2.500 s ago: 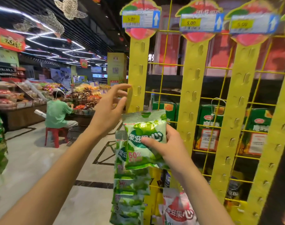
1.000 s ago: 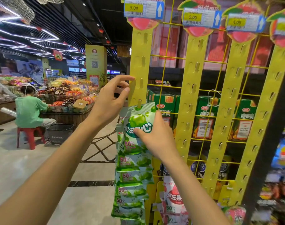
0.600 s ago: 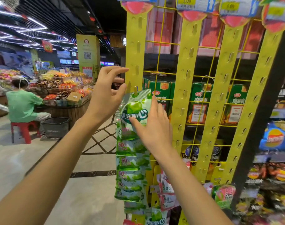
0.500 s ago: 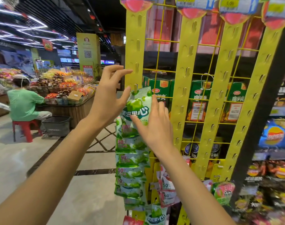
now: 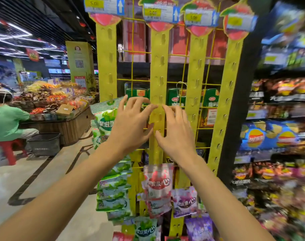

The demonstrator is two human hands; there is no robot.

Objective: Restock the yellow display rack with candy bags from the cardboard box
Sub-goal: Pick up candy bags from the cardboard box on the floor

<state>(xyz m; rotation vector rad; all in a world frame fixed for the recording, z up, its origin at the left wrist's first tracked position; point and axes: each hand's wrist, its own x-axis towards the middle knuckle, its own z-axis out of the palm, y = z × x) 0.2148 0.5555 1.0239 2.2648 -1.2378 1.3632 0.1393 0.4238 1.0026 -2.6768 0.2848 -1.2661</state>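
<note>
Before the yellow display rack [image 5: 105, 66], left hand [image 5: 129, 126] and right hand [image 5: 176, 131] are spread, nothing gripped. A candy bag [image 5: 103, 119] is hung at nine o'clock, bare strip [image 5: 159, 66] at twelve.

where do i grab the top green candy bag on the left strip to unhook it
Probably pinch the green candy bag by its flat sealed top edge beside the hook hole, from the front-left: it hangs flat there, and the left hand covers its right side.
</note>
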